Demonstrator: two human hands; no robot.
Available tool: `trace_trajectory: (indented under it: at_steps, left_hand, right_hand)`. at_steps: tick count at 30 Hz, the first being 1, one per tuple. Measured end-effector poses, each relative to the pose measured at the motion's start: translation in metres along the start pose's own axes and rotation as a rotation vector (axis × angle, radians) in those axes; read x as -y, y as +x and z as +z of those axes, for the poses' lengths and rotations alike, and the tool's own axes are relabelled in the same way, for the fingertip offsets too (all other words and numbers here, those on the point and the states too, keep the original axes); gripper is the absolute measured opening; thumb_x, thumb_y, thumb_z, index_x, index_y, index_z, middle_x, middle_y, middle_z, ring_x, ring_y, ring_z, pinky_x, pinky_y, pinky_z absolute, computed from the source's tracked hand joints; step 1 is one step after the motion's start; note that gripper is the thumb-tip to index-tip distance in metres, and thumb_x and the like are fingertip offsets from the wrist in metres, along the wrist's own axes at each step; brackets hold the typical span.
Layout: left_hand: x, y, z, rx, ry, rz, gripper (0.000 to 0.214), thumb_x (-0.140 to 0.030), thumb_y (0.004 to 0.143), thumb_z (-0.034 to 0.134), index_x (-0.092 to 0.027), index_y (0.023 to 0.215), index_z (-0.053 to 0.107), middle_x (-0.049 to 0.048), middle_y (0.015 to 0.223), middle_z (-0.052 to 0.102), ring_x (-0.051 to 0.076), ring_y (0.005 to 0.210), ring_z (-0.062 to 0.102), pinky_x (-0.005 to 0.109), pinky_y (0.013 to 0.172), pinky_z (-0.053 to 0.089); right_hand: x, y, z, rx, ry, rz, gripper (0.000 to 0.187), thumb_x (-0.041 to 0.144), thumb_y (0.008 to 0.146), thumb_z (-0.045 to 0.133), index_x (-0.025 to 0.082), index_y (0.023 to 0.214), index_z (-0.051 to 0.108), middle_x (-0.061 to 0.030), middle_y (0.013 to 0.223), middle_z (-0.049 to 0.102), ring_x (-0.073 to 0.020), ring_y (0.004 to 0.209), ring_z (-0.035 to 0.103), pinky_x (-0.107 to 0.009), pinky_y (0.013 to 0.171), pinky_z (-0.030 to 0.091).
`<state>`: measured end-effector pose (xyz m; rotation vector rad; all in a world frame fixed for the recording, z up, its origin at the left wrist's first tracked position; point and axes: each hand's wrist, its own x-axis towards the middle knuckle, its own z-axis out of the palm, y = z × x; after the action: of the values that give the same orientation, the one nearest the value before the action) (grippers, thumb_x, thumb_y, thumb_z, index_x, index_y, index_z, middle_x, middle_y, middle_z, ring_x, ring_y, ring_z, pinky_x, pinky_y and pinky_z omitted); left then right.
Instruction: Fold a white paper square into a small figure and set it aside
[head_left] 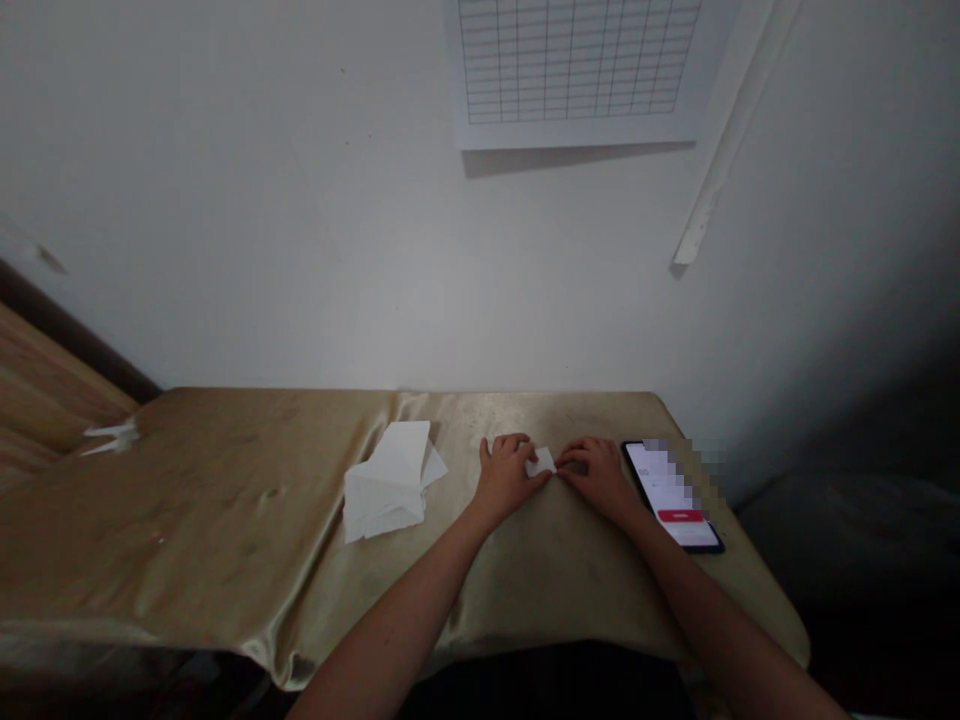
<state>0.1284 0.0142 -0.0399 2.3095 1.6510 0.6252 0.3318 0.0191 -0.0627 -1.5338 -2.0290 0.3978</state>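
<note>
Paper (541,461), small and white, rests on glossy cloth (217,500).

A small, straight-edged white paper (543,459) lies on gold cloth (525,580) between left hand (501,480) and right hand (602,478).

— What do you face?
— A pale, smooth wall (262,200); on it I see a white paper sheet printed with a dark grid (577,60); to its right a long white strip (732,135) slants down.
— And lower down?
— A creased gold satiny tablecloth (217,520); near its right edge lies a black-edged rectangular phone (666,498), its lit screen (660,482) crossed by a red bar (681,516); at far left I see yellow-brown wood (49,390) and a small white forked object (116,436), too blurred to name.
</note>
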Motion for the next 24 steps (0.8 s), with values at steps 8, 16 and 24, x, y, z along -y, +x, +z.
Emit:
trace_trajectory:
  at_steps: [8, 16, 24]
  left_hand:
    - [-0.0022, -0.0002, -0.0013, 0.003, 0.0, -0.016, 0.025, -0.043, 0.082, 0.073, -0.025, 0.097, 0.067, 0.0046, 0.133, 0.061, 0.029, 0.13, 0.048, 0.064, 0.118, 0.016]
    - [-0.0024, 0.0004, 0.0016, -0.019, 0.005, -0.018, 0.024, -0.044, 0.082, 0.073, -0.025, 0.095, 0.067, 0.0043, 0.131, 0.063, 0.029, 0.128, 0.048, 0.063, 0.119, 0.015]
    - [-0.0006, 0.0035, -0.0013, 0.005, -0.002, -0.027, 0.029, -0.051, 0.081, 0.075, -0.024, 0.092, 0.069, 0.0045, 0.13, 0.064, 0.029, 0.128, 0.049, 0.062, 0.119, 0.015]
  right_hand:
    - [0.0023, -0.0002, -0.003, -0.004, -0.005, -0.013, 0.013, 0.032, 0.084, 0.067, 0.031, 0.09, 0.078, -0.0028, 0.109, 0.07, -0.0265, 0.114, 0.054, -0.048, 0.107, 0.028]
    - [0.0035, -0.0002, -0.0025, 0.008, -0.015, -0.007, 0.013, 0.033, 0.084, 0.068, 0.032, 0.091, 0.078, -0.0022, 0.11, 0.07, -0.0262, 0.115, 0.054, -0.048, 0.107, 0.028]
    - [0.0045, -0.0003, -0.004, 0.022, -0.025, -0.008, 0.014, 0.035, 0.084, 0.067, 0.031, 0.092, 0.078, -0.0032, 0.111, 0.069, -0.0268, 0.116, 0.054, -0.049, 0.109, 0.026]
